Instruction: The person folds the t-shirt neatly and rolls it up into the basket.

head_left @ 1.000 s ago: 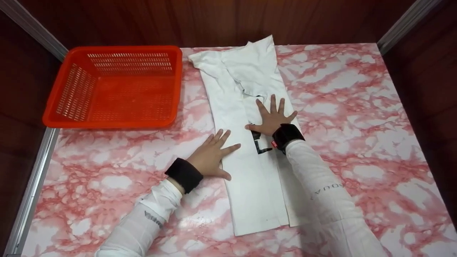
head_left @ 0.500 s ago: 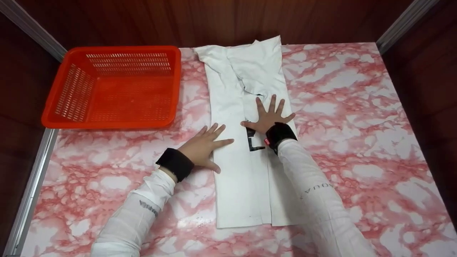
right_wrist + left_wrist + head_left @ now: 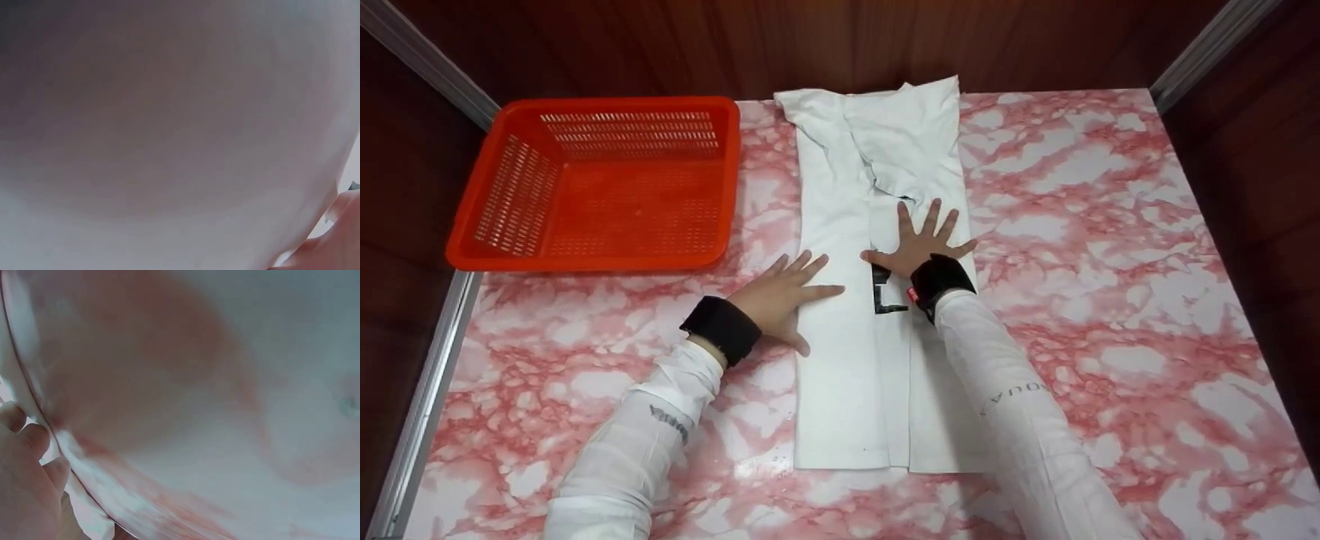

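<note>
A white shirt (image 3: pixel 840 405), its sides folded inward into a long strip, lies flat in the middle of the table. Part of a black print shows in the gap between the folded sides. My left hand (image 3: pixel 780 298) rests with spread fingers on the shirt's left edge. On the right half, my right hand (image 3: pixel 919 247) lies with fingers fanned out, partly covering the print. The left wrist view catches some fingers (image 3: pixel 42 439) beside the white cloth. Mostly blurred cloth fills the right wrist view, with a bit of the hand (image 3: pixel 332 242) at the lower right corner.
A red plastic basket (image 3: pixel 592 259) with slotted walls stands at the back left of the table. The pink-and-white marbled tabletop (image 3: pixel 1095 300) extends on both sides of the shirt. Dark wooden panels (image 3: pixel 825 45) enclose the back and sides.
The shirt's lower end has shifted left and now lies straighter, while its top end has moved slightly right. Both hands have slid a little left and away with the cloth.
</note>
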Demonstrator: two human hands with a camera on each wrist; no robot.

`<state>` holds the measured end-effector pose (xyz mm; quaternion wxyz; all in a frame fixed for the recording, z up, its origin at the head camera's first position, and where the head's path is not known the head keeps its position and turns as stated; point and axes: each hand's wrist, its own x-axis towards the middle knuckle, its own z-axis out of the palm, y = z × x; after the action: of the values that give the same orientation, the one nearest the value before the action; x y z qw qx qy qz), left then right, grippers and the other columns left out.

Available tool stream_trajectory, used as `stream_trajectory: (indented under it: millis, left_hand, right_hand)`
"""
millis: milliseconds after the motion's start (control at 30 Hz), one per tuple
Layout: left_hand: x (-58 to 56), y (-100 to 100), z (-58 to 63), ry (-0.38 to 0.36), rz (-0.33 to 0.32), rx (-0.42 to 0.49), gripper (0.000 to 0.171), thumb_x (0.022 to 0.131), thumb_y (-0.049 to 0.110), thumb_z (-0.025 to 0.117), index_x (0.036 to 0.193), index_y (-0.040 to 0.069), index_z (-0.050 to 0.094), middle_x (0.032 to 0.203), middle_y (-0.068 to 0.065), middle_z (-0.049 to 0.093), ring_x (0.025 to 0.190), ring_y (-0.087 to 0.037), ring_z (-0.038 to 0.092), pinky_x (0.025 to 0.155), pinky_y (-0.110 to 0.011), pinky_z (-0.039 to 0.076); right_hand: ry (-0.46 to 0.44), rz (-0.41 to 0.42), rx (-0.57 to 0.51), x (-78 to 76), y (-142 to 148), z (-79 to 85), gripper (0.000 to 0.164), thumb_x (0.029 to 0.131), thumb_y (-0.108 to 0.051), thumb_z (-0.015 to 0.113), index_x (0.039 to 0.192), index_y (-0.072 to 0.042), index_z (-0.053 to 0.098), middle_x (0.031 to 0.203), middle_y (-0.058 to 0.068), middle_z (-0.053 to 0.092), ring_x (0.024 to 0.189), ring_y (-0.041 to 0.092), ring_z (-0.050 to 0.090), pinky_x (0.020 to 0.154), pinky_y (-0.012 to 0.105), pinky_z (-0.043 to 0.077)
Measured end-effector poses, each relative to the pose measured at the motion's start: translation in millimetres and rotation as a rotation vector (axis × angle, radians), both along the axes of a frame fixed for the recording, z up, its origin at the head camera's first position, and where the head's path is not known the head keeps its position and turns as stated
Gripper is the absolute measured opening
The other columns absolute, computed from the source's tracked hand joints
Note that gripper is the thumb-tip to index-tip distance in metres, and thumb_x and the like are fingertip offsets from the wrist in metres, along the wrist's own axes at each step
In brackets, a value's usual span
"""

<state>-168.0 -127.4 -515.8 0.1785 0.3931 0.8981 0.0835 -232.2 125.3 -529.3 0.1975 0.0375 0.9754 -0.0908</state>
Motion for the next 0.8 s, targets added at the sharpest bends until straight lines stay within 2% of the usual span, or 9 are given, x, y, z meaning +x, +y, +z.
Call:
stream_trajectory:
  millis: [167,300,400,500,667,800]
  left_hand:
    - [-0.1,0.1,2.1,-0.014,0.012,-0.003,0.104,0.061,0.056,0.081,0.148,0.031,0.03,0.159,-0.012,0.005,0.145,-0.035,0.0,0.115,-0.053,0.003]
    - [8.9,3.8,1.7,-0.014,0.056,-0.02,0.105,0.061,0.061,0.078,0.149,0.03,0.029,0.159,-0.013,0.004,0.145,-0.034,-0.001,0.115,-0.051,0.0]
    - [24.8,10.5,0.7,-0.006,0.128,-0.027,0.108,0.061,0.07,0.072,0.15,0.028,0.027,0.158,-0.016,0.003,0.145,-0.034,-0.001,0.115,-0.05,-0.002]
    - [47.4,20.7,-0.7,-0.004,0.182,-0.016,0.114,0.06,0.076,0.066,0.151,0.023,0.023,0.156,-0.022,0.001,0.144,-0.036,-0.001,0.115,-0.049,-0.003]
    - [85.8,36.0,-4.0,-0.033,0.171,0.003,0.124,0.057,0.078,0.067,0.152,0.017,0.015,0.154,-0.026,-0.006,0.143,-0.038,-0.007,0.116,-0.047,-0.001]
    - [105.2,42.5,-5.0,-0.041,0.19,0.013,0.132,0.051,0.073,0.074,0.153,0.015,0.012,0.154,-0.027,-0.009,0.143,-0.039,-0.009,0.116,-0.048,0.003]
  right_hand:
    - [0.004,0.007,-0.008,1.7,-2.5,6.1,0.11,0.067,-0.09,0.039,0.15,-0.034,-0.009,0.152,0.018,-0.027,0.136,0.046,-0.025,0.094,0.08,-0.003]
    - [-0.014,0.068,-0.05,4.6,6.1,11.6,0.105,0.072,-0.085,0.04,0.15,-0.034,-0.008,0.153,0.018,-0.025,0.136,0.046,-0.024,0.093,0.081,-0.003]
    - [0.0,0.146,-0.094,10.5,21.4,16.5,0.101,0.076,-0.08,0.044,0.151,-0.034,-0.006,0.155,0.017,-0.019,0.14,0.044,-0.018,0.094,0.08,0.0]
    - [0.053,0.227,-0.138,25.0,39.0,20.1,0.101,0.078,-0.074,0.051,0.152,-0.031,-0.002,0.157,0.018,-0.011,0.141,0.042,-0.012,0.098,0.077,0.001]
    - [0.107,0.377,-0.159,60.2,59.7,14.9,0.106,0.075,-0.072,0.056,0.153,-0.021,0.006,0.155,0.025,-0.008,0.141,0.044,-0.009,0.107,0.067,0.001]
    - [0.116,0.46,-0.151,76.0,65.4,10.8,0.111,0.073,-0.072,0.059,0.153,-0.013,0.009,0.154,0.028,-0.008,0.141,0.044,-0.007,0.111,0.062,0.006]
